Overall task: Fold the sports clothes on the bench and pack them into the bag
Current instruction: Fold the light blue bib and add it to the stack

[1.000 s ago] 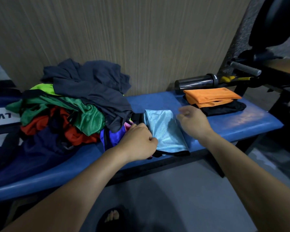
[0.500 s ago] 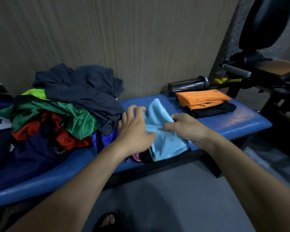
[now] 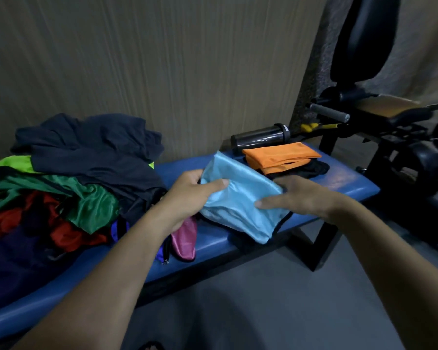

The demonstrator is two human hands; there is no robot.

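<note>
A folded light blue garment (image 3: 240, 195) is held just above the blue bench (image 3: 344, 183), tilted. My left hand (image 3: 190, 195) grips its left edge, thumb on top. My right hand (image 3: 296, 195) grips its right side, thumb across the front. On the bench's left lies a heap of unfolded clothes (image 3: 68, 183) in dark grey, green, red and purple. A folded orange garment (image 3: 281, 156) lies on a folded black one (image 3: 306, 169) at the right end. No bag is clearly seen.
A dark bottle (image 3: 261, 136) lies on its side behind the orange garment, by the wall. A pink and purple garment (image 3: 185, 236) hangs near the bench's front edge. Black gym equipment (image 3: 390, 122) stands to the right. Grey floor lies below.
Both hands have taken hold of the light blue garment, folded it over and lifted it off the bench toward the right. My view has shifted slightly.
</note>
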